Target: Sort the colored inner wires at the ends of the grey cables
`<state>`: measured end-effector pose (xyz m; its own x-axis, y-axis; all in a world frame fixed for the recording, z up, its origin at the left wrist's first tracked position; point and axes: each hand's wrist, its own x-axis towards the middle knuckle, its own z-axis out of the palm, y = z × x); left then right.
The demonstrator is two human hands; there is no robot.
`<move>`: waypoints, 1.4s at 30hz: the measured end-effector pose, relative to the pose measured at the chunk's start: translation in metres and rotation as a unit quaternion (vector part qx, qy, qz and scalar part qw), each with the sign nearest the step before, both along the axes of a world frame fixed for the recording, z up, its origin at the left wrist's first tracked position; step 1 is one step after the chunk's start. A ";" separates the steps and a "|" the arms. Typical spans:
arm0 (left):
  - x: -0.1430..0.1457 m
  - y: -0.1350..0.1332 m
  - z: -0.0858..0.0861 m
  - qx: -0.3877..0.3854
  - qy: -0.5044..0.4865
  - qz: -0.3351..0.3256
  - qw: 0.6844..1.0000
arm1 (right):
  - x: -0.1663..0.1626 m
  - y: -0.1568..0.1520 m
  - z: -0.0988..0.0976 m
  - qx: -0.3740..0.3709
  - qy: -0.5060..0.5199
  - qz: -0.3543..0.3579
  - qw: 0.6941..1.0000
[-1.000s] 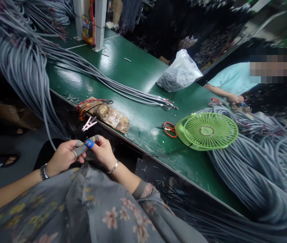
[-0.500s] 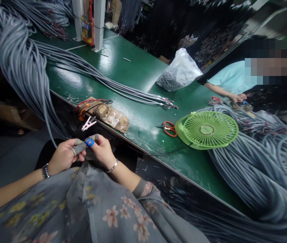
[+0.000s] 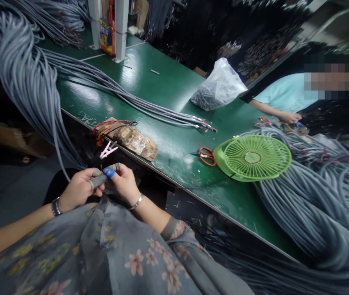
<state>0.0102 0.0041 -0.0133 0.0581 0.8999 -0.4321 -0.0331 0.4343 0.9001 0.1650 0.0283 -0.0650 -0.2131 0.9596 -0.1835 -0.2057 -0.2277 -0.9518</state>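
Note:
My left hand (image 3: 80, 186) and my right hand (image 3: 124, 184) meet in front of my lap, their fingers closed in a pinch. Several fingertips are wrapped in grey tape, and my right thumb has blue tape. Between the fingertips, a thin wire end (image 3: 101, 167) sticks up; the fingers cover the rest. A single grey cable (image 3: 61, 157) hangs from the big bundle and runs down behind my left hand. Just beyond my hands, at the bench edge, are a pale pink clip (image 3: 108, 150) and a tape-wrapped wooden block (image 3: 135, 141) with red and black leads.
On the green bench (image 3: 174, 164) lie grey cables (image 3: 125, 98), orange-handled scissors (image 3: 206, 156), a green fan (image 3: 252, 157) and a plastic bag (image 3: 219, 88) of dark pieces. Thick cable bundles (image 3: 26, 69) drape at left and right. Another person's hand (image 3: 291, 118) works at the far right.
A thin wire end now shows above my fingertips, where it was not visible before. My hands stay almost in place. The other person's hand has shifted slightly.

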 end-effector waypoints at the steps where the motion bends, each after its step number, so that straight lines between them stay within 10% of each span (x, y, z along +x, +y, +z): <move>1: 0.001 -0.001 0.001 0.002 -0.007 0.018 1.000 | 0.000 0.000 0.000 -0.002 0.007 0.001 1.000; 20: -0.001 -0.004 -0.004 0.019 -0.016 0.051 0.998 | 0.003 0.001 0.006 -0.046 0.027 0.056 0.997; 32: -0.005 -0.003 0.002 0.026 -0.014 0.095 0.995 | 0.002 0.012 -0.001 -0.140 0.123 -0.107 0.977; 42: -0.030 0.020 0.022 0.003 -0.037 -0.032 0.999 | 0.006 0.045 0.005 -0.102 0.103 0.071 0.987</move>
